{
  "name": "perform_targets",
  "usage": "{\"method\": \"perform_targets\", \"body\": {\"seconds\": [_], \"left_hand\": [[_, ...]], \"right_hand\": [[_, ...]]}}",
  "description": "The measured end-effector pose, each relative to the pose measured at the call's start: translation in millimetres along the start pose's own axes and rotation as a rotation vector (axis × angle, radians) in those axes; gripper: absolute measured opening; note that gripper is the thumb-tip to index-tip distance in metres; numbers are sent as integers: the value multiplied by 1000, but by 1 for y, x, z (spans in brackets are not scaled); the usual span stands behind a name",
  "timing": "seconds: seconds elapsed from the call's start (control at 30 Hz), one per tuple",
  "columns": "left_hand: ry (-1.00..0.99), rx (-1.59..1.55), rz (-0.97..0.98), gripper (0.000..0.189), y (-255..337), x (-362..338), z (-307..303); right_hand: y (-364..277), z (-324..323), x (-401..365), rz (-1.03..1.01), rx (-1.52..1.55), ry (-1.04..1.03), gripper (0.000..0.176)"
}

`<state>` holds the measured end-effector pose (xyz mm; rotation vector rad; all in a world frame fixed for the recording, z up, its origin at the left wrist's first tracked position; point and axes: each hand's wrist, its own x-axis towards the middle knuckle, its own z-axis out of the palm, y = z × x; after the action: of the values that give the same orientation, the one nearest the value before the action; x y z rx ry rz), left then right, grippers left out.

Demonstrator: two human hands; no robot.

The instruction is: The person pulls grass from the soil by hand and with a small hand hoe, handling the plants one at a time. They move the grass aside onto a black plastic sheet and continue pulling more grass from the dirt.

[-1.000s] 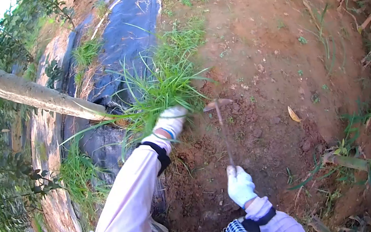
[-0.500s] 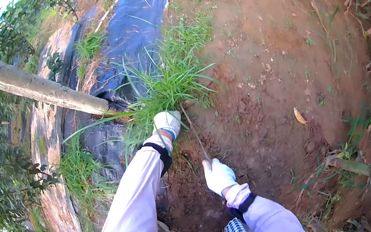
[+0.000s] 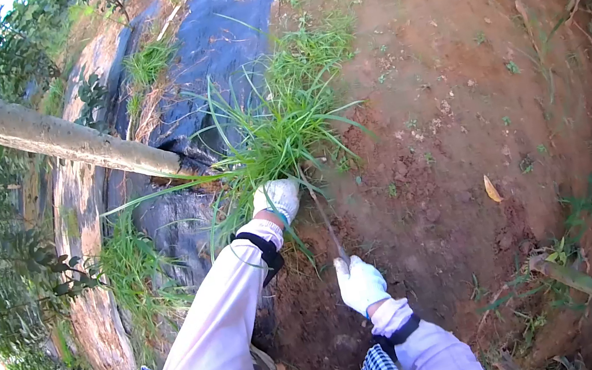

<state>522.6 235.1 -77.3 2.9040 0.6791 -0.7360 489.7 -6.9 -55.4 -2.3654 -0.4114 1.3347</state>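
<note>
My left hand (image 3: 277, 200), in a white glove, is closed around the base of a tuft of long green grass (image 3: 287, 135) at the edge of the black plastic sheet. Its fingertips are partly hidden by blades. Lower and to the right, my right hand (image 3: 362, 285), gloved too, is wrapped around the near end of a slim, dark hand tool (image 3: 327, 219). The tool's shaft points away from me toward the grass roots, just right of my left hand. Its far end lies among the grass and soil, so its kind does not show.
A pale post or trunk (image 3: 58, 136) slants in from the left and meets the black plastic sheet (image 3: 206, 34) beside the grass. Bare brown soil (image 3: 427, 122) stretches to the right, bordered by thick green stalks (image 3: 581, 277). More grass (image 3: 129, 274) grows at left.
The whole view has shifted slightly, so the scene sits a little farther right and lower. Both hands keep their grips, at nearly the same place relative to the grass.
</note>
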Motion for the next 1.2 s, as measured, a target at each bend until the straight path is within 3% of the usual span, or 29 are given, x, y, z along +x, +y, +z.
{"method": "perform_targets", "body": {"seconds": [0.13,0.23,0.3,0.37,0.43,0.5,0.57,0.6,0.63,0.7,0.73,0.83,0.87,0.97,1.03,1.1,1.17,1.2], "left_hand": [[92,-3,-31,27,3,-4,11],[-28,-38,-25,25,12,-26,-3],[-19,-63,133,24,16,-83,2],[-28,-145,219,24,16,-114,18],[40,-325,78,18,24,-108,14],[386,-600,44,24,38,-93,-8],[713,-1151,62,22,63,-72,-41],[848,-1169,86,19,80,-78,-75],[749,-1150,6,20,84,-77,-67],[267,-263,352,24,83,-58,-53],[180,-119,485,26,88,-54,-52],[524,-432,248,24,92,-56,-76],[517,-509,110,28,96,-58,-79],[-36,-111,410,32,107,-73,-47],[-115,-395,336,40,110,-106,-42],[-465,-812,164,53,91,-125,32],[-555,-490,117,56,82,-145,21],[-480,-240,213,57,79,-144,7]], "right_hand": [[6,-15,-12,-82,78,31,58],[6,-25,-37,-76,145,69,53],[63,2,-66,22,106,-149,55],[82,-3,-93,72,25,-98,51],[86,-16,-82,52,195,69,49],[77,-38,-63,50,153,224,50],[87,-36,-43,-124,89,360,52],[62,-58,-46,-44,176,306,52],[54,-61,-41,-76,173,316,53],[33,-73,-36,-115,190,326,53],[31,-71,-29,-108,160,330,54],[38,-63,-23,-91,204,315,56],[39,-62,-24,-66,211,310,56],[30,-69,-36,-28,237,349,55],[53,-62,-27,-22,300,456,53],[55,-77,-35,111,319,453,52],[64,-70,-32,34,256,427,50],[59,-67,-35,-5,224,401,50]]}}
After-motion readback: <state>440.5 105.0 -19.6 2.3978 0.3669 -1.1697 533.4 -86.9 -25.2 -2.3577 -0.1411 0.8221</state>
